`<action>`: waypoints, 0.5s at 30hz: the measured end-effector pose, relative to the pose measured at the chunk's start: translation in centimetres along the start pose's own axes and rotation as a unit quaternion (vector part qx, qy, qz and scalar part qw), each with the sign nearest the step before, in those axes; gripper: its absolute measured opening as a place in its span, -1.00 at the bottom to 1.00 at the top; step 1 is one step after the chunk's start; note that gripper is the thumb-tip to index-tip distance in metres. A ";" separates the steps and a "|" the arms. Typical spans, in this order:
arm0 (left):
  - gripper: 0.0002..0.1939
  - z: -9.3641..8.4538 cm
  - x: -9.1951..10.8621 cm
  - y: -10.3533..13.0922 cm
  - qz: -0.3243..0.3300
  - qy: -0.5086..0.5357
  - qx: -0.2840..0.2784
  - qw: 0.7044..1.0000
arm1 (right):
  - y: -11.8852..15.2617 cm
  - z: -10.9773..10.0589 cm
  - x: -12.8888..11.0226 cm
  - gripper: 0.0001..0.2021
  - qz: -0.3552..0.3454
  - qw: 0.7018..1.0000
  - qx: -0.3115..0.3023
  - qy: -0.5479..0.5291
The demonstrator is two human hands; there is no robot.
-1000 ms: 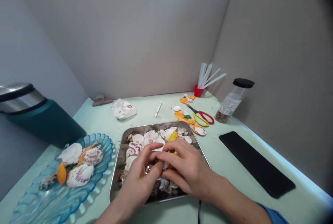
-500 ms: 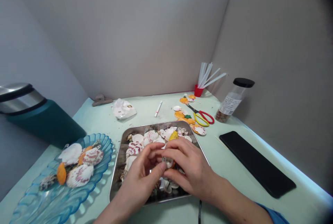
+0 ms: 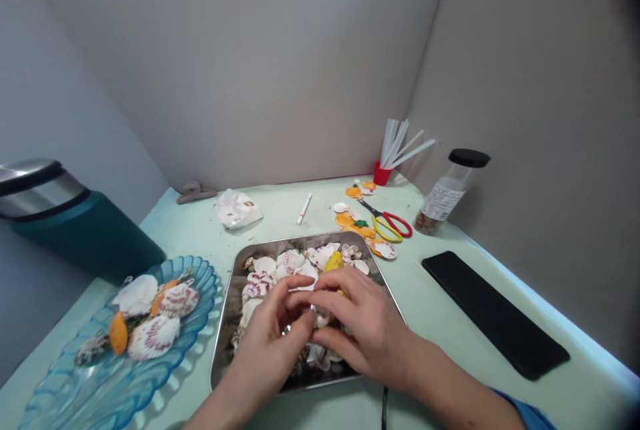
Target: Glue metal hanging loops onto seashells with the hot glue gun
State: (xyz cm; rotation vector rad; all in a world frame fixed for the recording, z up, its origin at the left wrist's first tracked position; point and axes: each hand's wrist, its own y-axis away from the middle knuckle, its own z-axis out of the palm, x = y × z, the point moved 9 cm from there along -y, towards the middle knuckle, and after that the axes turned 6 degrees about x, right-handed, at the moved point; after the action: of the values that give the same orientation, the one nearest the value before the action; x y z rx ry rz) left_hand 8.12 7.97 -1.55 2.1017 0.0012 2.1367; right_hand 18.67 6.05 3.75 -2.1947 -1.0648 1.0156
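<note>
My left hand [image 3: 270, 333] and my right hand [image 3: 367, 323] meet above a metal tray [image 3: 221, 343] of seashells. Both are closed, fingertips together around a small shiny piece that they mostly hide; its kind is unclear. White and purple-speckled scallop shells [image 3: 291, 262] fill the tray, with a yellow shell [image 3: 333, 261] just beyond my right fingers. To the left, a blue scalloped plate [image 3: 95, 397] holds several larger shells, including a reddish-striped shell [image 3: 179, 300] and an orange shell [image 3: 118, 334].
A teal bottle [image 3: 90, 237] leans at left. Behind the tray are a white packet [image 3: 237, 209], a marker [image 3: 304, 209], scissors [image 3: 390, 223] and orange decorated shells [image 3: 350, 220]. White sticks [image 3: 395, 143] stand in a red cup [image 3: 382, 175]. At right are a jar [image 3: 445, 197] and a black slab [image 3: 493, 313].
Both hands stay over the tray, with only slight finger shifts around the small piece. My right hand has turned a little; the surrounding things look unmoved.
</note>
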 end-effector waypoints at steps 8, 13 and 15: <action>-0.69 -0.1 -0.2 -0.1 0.005 -0.001 0.003 1.000 | -0.1 0.2 0.0 -0.68 0.007 1.000 -0.009 0.013; -0.68 -0.1 -0.2 0.1 0.006 -0.001 0.001 1.000 | 0.0 0.0 0.3 -0.69 0.014 1.000 0.003 0.009; -0.66 -0.2 -0.2 0.1 0.010 0.006 0.008 1.000 | 0.0 -0.1 0.4 -0.71 0.021 1.000 0.013 0.003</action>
State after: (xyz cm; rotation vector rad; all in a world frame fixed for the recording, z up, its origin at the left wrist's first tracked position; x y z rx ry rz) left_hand 7.90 7.92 -1.76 2.1071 -0.0001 2.1663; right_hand 18.94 6.36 3.63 -2.2064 -0.9997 1.0344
